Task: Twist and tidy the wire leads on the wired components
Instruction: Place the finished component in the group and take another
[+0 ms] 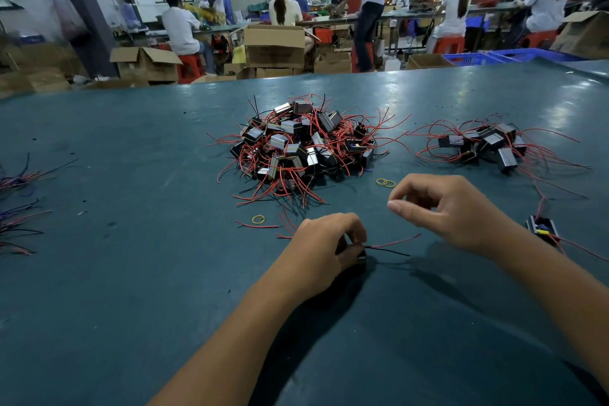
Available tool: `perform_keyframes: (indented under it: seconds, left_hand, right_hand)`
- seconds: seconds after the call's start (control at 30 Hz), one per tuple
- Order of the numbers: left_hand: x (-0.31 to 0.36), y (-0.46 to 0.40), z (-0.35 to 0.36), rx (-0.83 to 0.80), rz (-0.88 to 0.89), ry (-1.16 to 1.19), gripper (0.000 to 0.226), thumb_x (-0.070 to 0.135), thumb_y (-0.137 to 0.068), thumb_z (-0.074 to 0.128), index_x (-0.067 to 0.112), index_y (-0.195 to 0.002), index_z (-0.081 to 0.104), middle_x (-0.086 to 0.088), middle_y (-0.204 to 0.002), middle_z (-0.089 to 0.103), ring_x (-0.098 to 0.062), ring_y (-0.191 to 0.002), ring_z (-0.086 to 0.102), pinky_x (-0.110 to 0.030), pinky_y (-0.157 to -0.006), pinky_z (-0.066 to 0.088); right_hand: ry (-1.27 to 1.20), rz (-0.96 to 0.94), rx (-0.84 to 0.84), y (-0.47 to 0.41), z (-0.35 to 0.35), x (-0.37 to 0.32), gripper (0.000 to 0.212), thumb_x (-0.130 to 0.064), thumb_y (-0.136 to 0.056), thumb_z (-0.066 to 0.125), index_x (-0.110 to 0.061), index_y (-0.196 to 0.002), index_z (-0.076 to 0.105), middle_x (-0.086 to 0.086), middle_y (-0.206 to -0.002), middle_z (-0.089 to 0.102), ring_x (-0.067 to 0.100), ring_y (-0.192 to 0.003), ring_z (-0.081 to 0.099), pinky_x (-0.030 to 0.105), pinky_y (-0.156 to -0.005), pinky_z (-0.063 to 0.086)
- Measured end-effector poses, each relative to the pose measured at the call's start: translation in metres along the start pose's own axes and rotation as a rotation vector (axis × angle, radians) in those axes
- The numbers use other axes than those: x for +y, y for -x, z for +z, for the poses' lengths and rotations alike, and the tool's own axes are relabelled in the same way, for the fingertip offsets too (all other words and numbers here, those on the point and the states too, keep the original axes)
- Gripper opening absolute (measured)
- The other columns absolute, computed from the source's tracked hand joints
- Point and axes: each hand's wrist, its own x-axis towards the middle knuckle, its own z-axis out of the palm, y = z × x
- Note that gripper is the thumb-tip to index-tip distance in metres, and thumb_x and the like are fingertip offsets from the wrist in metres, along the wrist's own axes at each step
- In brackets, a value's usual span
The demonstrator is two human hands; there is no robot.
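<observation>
Head view showed the left hand [324, 241] pinching a small black component [362, 261] against the green tabletop [131, 273], its red and black leads [392, 248] running rightward, while the right hand [441, 204] hovered above, fingers curled, holding nothing visible.

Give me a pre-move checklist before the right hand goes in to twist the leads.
1. Left hand grips the component: ok.
2. Red lead and black lead stick out free to the right: ok.
3. Right hand holds nothing: cannot tell; fingers curled.
4. Leads already twisted: not ok; they splay apart.
5. Rubber bands lie near the right hand: ok.
6. Table bare beneath the leads: ok.
</observation>
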Motion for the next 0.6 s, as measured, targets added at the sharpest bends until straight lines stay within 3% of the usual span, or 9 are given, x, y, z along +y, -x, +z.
perform_keyframes:
  seconds: [0.13,0.27,0.4,0.6]
  left_hand:
    - [0.001,0.000,0.000,-0.027,0.007,0.002,0.011,0.017,-0.094,0.066,0.025,-0.102,0.067,0.013,-0.096,0.062,-0.010,-0.088,0.058,-0.042,-0.091,0.047]
    - [0.002,-0.001,0.000,-0.031,0.012,-0.009,0.010,0.016,-0.093,0.065,0.025,-0.096,0.067,0.015,-0.092,0.058,-0.009,-0.087,0.057,-0.046,-0.090,0.047]
    - [0.001,-0.001,0.000,-0.041,-0.006,-0.010,0.012,0.015,-0.094,0.063,0.026,-0.096,0.066,0.015,-0.092,0.058,-0.009,-0.087,0.057,-0.045,-0.091,0.047]
    - [-0.005,0.000,-0.006,-0.039,-0.057,-0.051,0.010,0.020,-0.096,0.061,0.029,-0.095,0.063,0.015,-0.095,0.058,-0.009,-0.089,0.056,-0.044,-0.092,0.047]
  right_hand:
    - [-0.139,0.130,-0.080,-0.001,-0.002,0.008,0.013,-0.030,-0.091,0.066,-0.019,-0.084,0.067,-0.006,-0.057,0.056,0.001,-0.049,0.049,0.011,-0.051,0.039]
    - [-0.162,0.211,-0.170,-0.002,-0.001,0.019,0.011,-0.025,-0.093,0.066,-0.017,-0.085,0.067,-0.002,-0.059,0.059,0.007,-0.047,0.048,0.016,-0.048,0.040]
    - [-0.014,0.211,-0.252,-0.002,-0.009,0.025,0.011,-0.035,-0.092,0.066,-0.027,-0.084,0.068,-0.007,-0.073,0.067,0.007,-0.063,0.059,0.020,-0.060,0.048]
    - [0.216,0.151,-0.421,0.003,-0.017,0.028,0.008,-0.046,-0.087,0.069,-0.038,-0.089,0.068,-0.020,-0.089,0.064,0.000,-0.088,0.059,0.007,-0.074,0.040]
